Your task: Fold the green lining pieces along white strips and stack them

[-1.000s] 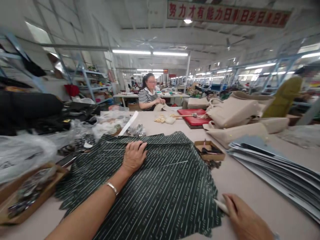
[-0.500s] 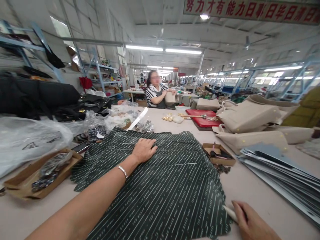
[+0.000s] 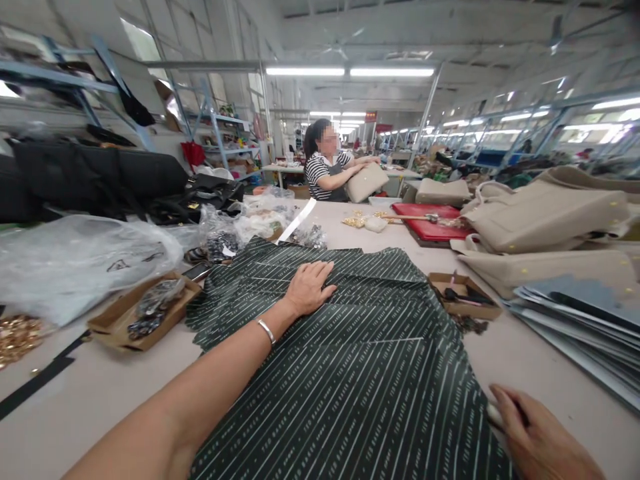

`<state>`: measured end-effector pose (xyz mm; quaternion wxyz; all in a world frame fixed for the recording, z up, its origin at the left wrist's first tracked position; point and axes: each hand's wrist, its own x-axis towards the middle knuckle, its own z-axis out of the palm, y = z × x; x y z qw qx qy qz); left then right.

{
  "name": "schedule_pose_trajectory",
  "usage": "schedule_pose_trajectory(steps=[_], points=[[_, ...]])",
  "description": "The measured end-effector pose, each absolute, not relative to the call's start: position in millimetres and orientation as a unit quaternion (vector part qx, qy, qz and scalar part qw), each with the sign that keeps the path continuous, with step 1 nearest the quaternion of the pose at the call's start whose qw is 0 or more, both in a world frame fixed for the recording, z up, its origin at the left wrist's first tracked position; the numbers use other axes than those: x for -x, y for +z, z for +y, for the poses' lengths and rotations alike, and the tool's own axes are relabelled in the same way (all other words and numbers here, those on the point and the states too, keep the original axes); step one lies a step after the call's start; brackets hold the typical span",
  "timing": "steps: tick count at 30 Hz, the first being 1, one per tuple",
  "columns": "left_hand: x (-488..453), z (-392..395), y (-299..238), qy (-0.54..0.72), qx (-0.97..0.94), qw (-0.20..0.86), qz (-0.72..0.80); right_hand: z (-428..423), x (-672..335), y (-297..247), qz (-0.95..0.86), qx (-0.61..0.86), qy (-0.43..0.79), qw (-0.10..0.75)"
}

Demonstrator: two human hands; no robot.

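Dark green lining fabric (image 3: 350,373) with white stripes and rows of lettering spreads over the table in front of me. My left hand (image 3: 311,288) lies flat on its upper part, fingers stretched out and a silver bracelet on the wrist. At the fabric's lower right edge, my right hand (image 3: 537,427) is closed around a pale, stick-like tool (image 3: 494,415). Only a short piece of that tool shows between the fingers and the cloth, so its kind is unclear.
Cardboard boxes flank the fabric: one with bagged metal parts (image 3: 143,313), one with small tools (image 3: 463,297). Beige bags (image 3: 555,210) and stacked grey sheets (image 3: 575,333) stand right. Plastic bags (image 3: 90,260) lie left. A co-worker (image 3: 327,170) handles a beige bag across the table.
My view has turned left, so everything sits further right and gold pieces appear at the left. The pale tool shows less. The co-worker's beige bag has turned and shows a broader side.
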<state>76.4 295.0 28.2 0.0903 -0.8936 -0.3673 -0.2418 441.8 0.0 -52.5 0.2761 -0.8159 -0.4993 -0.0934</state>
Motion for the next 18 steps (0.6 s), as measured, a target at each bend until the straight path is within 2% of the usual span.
schedule_pose_trajectory(steps=[5, 12, 18], points=[[-61.1, 254.9, 42.7, -0.257, 0.88, 0.051, -0.396, 1.6, -427.5, -37.6, -0.486, 0.834, -0.1, 0.242], [-36.6, 153.4, 35.2, -0.151, 0.895, -0.061, -0.416, 5.3, -414.8, -24.9, -0.466, 0.814, -0.145, 0.315], [-34.2, 142.4, 21.3, -0.093, 0.869, -0.094, -0.477, 3.8, -416.0, -24.1, -0.493, 0.788, -0.141, 0.34]])
